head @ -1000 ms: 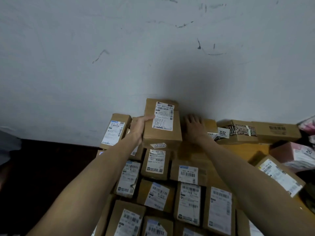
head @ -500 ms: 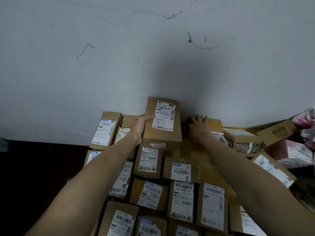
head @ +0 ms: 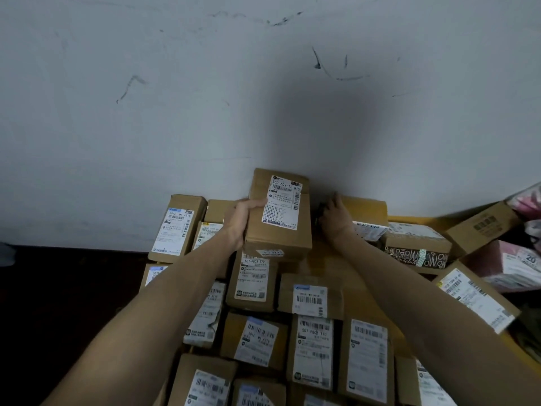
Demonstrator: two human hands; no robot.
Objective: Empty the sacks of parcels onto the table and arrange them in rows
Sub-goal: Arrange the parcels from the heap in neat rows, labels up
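Rows of brown cardboard parcels with white shipping labels cover the yellow table (head: pixel 417 220) in front of a white wall. My left hand (head: pixel 238 221) grips the left side of a taller labelled box (head: pixel 279 230) that stands at the back of the rows. To its right, my right hand (head: pixel 333 218) rests with its fingers against the left end of a brown box (head: pixel 366 205) at the wall. A dark gap separates the two boxes.
A box bound with patterned tape (head: pixel 415 249), a tilted brown box (head: pixel 483 227) and pink soft parcels (head: pixel 515 266) lie at the right. One labelled box (head: pixel 178 227) leans at the far left, beyond it a dark floor.
The view has shifted a little. My right hand has slid from the top of the back box to its left end. The left hand keeps its hold on the tall box.
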